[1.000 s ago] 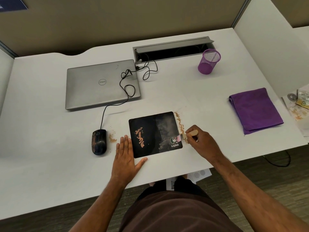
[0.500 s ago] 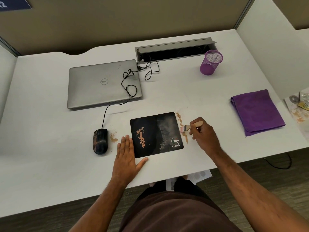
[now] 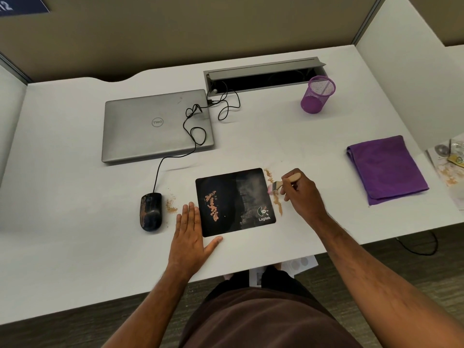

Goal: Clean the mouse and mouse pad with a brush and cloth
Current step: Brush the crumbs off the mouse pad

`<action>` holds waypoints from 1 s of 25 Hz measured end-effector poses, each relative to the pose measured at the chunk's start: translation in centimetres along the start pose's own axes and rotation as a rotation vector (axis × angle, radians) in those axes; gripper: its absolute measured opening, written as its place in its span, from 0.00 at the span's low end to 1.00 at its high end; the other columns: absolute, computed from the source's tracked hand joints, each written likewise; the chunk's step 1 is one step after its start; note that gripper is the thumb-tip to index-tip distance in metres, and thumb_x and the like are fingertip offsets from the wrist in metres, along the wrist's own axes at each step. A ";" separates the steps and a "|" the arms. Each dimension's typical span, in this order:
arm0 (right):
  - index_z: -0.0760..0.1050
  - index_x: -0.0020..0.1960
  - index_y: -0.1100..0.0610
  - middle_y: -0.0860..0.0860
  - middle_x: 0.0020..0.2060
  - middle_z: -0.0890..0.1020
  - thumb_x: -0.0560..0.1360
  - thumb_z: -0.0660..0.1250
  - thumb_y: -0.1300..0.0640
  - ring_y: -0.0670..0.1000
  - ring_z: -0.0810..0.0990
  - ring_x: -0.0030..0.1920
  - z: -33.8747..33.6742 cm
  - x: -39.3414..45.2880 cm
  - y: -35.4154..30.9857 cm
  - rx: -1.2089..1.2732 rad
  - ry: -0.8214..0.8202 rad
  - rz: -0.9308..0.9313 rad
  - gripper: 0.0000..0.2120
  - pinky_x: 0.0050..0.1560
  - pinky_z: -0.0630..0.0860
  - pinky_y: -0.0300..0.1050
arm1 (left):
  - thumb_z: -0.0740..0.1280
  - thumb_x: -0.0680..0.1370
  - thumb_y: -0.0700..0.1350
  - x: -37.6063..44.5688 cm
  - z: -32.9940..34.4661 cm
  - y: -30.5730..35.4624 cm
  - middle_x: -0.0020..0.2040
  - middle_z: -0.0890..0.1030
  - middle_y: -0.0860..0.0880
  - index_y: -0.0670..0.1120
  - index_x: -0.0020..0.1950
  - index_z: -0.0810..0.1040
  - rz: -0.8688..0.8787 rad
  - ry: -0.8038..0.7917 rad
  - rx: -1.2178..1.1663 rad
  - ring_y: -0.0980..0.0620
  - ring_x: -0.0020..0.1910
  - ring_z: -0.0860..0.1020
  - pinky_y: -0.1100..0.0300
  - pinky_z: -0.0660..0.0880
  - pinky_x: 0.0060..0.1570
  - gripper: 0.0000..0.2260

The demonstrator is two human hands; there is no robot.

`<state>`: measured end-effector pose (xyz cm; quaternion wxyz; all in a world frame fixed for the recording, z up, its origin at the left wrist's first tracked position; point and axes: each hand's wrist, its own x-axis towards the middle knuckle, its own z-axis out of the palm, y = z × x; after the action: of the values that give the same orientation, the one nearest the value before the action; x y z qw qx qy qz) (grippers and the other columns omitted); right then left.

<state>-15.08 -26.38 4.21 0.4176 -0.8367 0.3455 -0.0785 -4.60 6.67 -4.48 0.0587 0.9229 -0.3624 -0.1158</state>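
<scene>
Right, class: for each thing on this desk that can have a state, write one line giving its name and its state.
laptop: lid closed
mouse: smeared with brown dirt
mouse pad: brown crumbs on its left half
cloth: folded, untouched
pen cup: upright
cable tray: lid open
brush: gripped, bristles at the pad's right edge
left hand: flat at the pad's corner
right hand: holds the brush

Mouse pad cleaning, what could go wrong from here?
1. The brush may only push crumbs off the mouse pad onto the desk, where a line already lies along the pad's right edge.
2. A wide sweep could drive grit toward the purple cloth.
3. Crumbs beside the dirty mouse may be missed.
</scene>
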 end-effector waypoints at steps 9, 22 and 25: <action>0.74 0.50 0.49 0.48 0.39 0.84 0.83 0.63 0.52 0.51 0.84 0.38 0.4 -0.2 -0.1 -0.009 -0.028 -0.033 0.04 0.42 0.83 0.56 | 0.47 0.80 0.74 0.0 -0.1 0.0 0.85 0.42 0.41 0.38 0.84 0.43 -0.001 -0.004 0.014 0.43 0.84 0.41 0.44 0.48 0.82 0.47; 0.81 0.66 0.48 0.41 0.52 0.82 0.81 0.71 0.54 0.45 0.83 0.47 2.0 -4.9 -0.7 -0.069 -0.525 -0.174 0.14 0.36 0.79 0.33 | 0.48 0.80 0.74 0.1 0.0 0.0 0.85 0.42 0.41 0.38 0.84 0.44 -0.006 -0.003 0.008 0.43 0.84 0.41 0.45 0.47 0.81 0.47; 0.84 0.59 0.49 0.42 0.50 0.83 0.80 0.72 0.51 0.42 0.82 0.45 1.4 -5.2 -0.4 -0.098 -0.488 -0.182 0.09 0.38 0.76 0.31 | 0.48 0.80 0.74 0.1 0.1 -0.1 0.85 0.42 0.41 0.39 0.84 0.43 -0.009 -0.001 0.007 0.43 0.84 0.41 0.44 0.48 0.82 0.47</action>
<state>-18.18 -21.90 4.42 0.4390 -0.8776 0.1613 0.1051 -4.53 6.65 -4.57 0.0547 0.9247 -0.3587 -0.1154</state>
